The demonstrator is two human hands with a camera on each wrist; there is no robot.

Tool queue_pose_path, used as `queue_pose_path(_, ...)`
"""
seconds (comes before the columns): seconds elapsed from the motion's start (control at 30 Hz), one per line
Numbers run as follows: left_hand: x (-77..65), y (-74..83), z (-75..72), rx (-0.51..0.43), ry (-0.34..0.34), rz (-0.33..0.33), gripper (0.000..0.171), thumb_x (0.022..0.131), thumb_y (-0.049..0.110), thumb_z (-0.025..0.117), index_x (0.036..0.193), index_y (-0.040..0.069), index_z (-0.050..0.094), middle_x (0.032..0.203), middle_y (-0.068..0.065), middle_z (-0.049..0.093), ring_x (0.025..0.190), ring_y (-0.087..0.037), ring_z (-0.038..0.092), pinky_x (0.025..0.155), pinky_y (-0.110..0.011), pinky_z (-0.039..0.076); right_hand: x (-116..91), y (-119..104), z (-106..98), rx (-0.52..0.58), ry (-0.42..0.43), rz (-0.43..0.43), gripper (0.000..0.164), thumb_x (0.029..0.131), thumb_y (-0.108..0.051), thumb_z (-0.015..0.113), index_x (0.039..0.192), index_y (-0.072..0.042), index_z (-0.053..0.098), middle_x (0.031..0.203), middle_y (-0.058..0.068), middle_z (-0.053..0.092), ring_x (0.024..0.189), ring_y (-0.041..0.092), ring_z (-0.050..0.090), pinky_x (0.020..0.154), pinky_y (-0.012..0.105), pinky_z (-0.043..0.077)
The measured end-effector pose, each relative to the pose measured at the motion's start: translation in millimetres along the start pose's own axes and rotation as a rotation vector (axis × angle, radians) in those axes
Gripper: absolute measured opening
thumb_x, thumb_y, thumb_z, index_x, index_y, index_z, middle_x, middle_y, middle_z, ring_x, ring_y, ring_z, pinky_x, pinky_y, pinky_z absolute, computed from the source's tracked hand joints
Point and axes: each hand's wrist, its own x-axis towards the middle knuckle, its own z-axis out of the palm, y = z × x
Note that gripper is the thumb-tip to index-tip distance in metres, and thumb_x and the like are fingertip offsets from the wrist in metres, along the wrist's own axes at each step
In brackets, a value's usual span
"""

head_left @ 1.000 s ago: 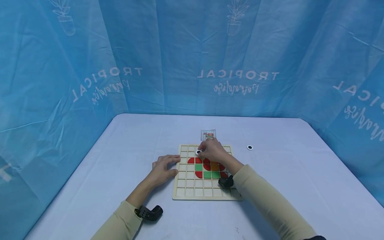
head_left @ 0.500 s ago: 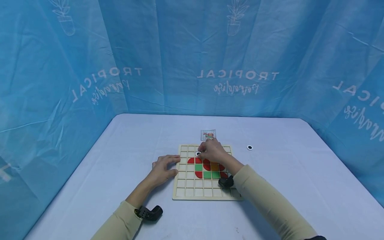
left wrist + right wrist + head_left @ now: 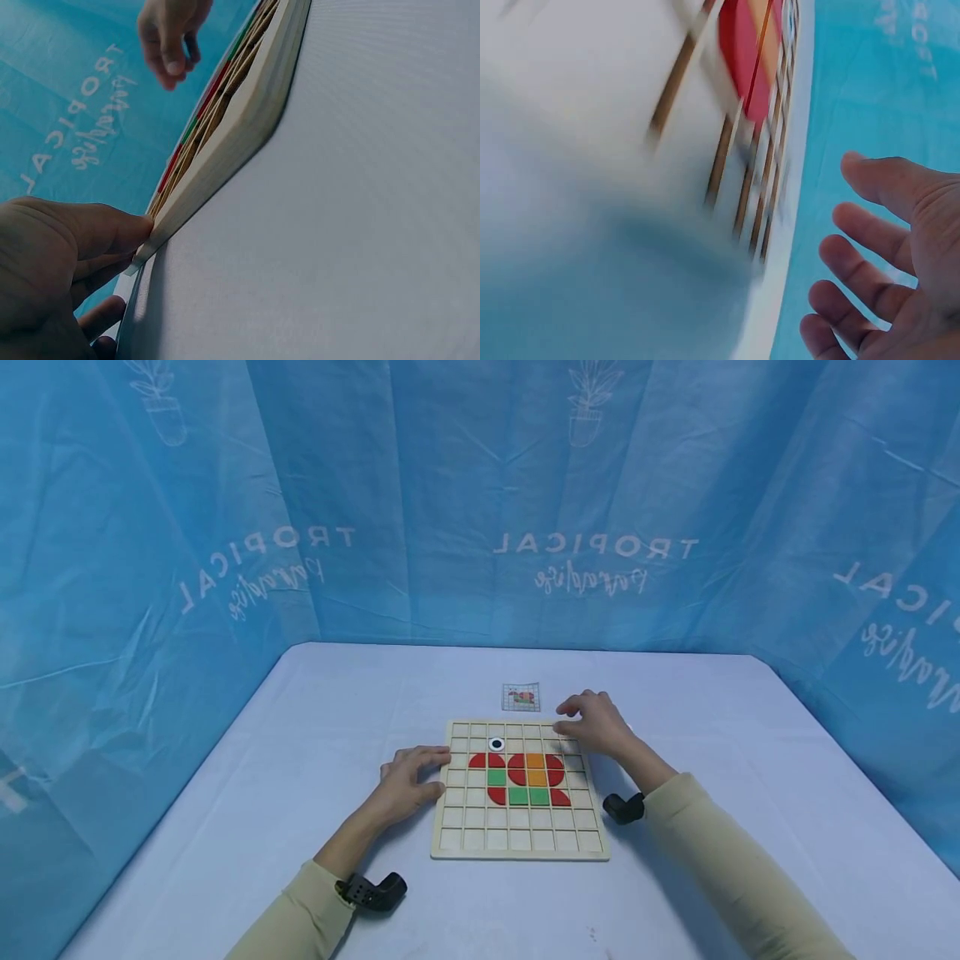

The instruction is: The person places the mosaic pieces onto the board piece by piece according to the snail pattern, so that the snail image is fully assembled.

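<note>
A pale wooden grid board (image 3: 519, 849) lies on the white table, with red, green and orange pieces set in its squares. One round white eye piece with a black centre (image 3: 497, 744) sits in a square near the far left of the board. My left hand (image 3: 405, 787) rests at the board's left edge; in the left wrist view its thumb (image 3: 112, 229) touches the edge. My right hand (image 3: 594, 724) is over the far right corner, holding nothing, its fingers spread and loosely bent in the right wrist view. A second eye piece is almost wholly hidden behind it.
A small printed pattern card (image 3: 521, 697) lies beyond the board's far edge. The white table (image 3: 360, 693) is backed by blue curtains (image 3: 480, 485) on the far side and both flanks.
My right hand has let go of the eye piece, leaving it on the board, and has moved right toward the other eye piece. The left hand has stayed put.
</note>
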Motion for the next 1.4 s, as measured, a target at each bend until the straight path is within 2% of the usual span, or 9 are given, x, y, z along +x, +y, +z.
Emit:
queue_pose_path(0.23,-0.2,0.0,-0.5,0.001,0.004,-0.011,0.043,0.080,0.009,0.067,0.123,0.011,0.062,0.139,0.000,0.052,0.135,-0.024,0.031,0.104,-0.049,0.012,-5.6,48.2,-15.1,-0.003,0.062,0.084,0.041,0.085,-0.029,0.066,0.120,-0.007,0.062,0.114,0.016,0.057,0.108,0.031,0.045,0.083,0.043,0.045)
queue_pose_path(0.5,-0.6,0.6,-0.7,0.003,0.010,-0.006,0.043,0.080,0.009,0.067,0.123,0.010,0.062,0.139,-0.001,0.052,0.134,-0.025,0.031,0.103,-0.049,0.013,-11.1,80.7,-23.5,0.015,0.045,0.175,0.044,0.087,-0.029,0.063,0.122,-0.004,0.059,0.120,0.019,0.053,0.112,0.034,0.042,0.086,0.046,0.045)
queue_pose_path(0.87,0.6,1.8,-1.3,0.010,0.006,-0.003,0.043,0.080,0.009,0.067,0.123,0.010,0.062,0.139,-0.001,0.052,0.134,-0.026,0.032,0.104,-0.051,0.013,-10.5,98.8,-21.1,-0.025,0.038,0.212,0.043,0.085,-0.027,0.065,0.120,-0.002,0.060,0.116,0.021,0.053,0.109,0.035,0.043,0.087,0.048,0.043)
queue_pose_path(1.4,-0.6,1.6,-0.3,0.013,-0.003,-0.008,0.043,0.080,0.008,0.066,0.123,0.010,0.062,0.140,-0.001,0.051,0.135,-0.027,0.031,0.103,-0.051,0.013,-13.4,103.6,-16.8,-0.044,0.072,0.200,0.035,0.085,-0.024,0.065,0.113,-0.003,0.065,0.111,0.019,0.055,0.105,0.034,0.044,0.084,0.047,0.040)
